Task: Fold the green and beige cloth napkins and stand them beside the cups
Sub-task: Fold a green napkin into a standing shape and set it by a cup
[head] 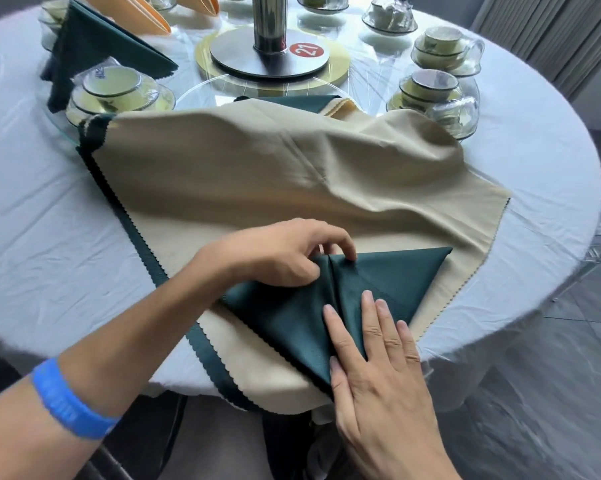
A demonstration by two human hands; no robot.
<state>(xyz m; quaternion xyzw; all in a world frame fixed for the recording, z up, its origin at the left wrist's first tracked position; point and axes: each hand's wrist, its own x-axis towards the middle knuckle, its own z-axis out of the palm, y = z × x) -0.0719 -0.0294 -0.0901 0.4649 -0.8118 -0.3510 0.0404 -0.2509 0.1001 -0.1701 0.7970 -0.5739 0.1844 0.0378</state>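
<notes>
A green napkin [330,299], folded into a triangle with a centre crease, is lying at the near edge of the round bench [49,202], on top of a spread beige napkin [257,174]. The left hand [281,252] is curling its fingers over the top of the crease and pinching the green cloth there between thumb and fingertips. The right hand [378,355] is lying flat, fingers straight and together, pressing down on the lower right part of the green triangle without gripping it. A blue wristband [72,401] is sitting on the left forearm.

The beige napkin is lying rumpled across the bench, its far right part rising in a fold against the nearest cups. Under it, another green cloth [136,237] is showing as a zigzag-edged strip along its left side. More green and beige cloths [302,103] are peeking out beyond its far edge.

On the far left, a second green napkin [94,43] is standing folded, touching a wrapped cup set [115,91] on the glass turntable edge. Behind it, two orange folded napkins [153,10] are standing near other wrapped cups. On the right, more wrapped cup sets [437,88] are sitting in a cluster, with others further back. In the middle, a metal post [269,22] is rising from a round steel base [257,60] bearing a red tag [306,50] marked 21. A white cloth under clear plastic is covering the bench.
</notes>
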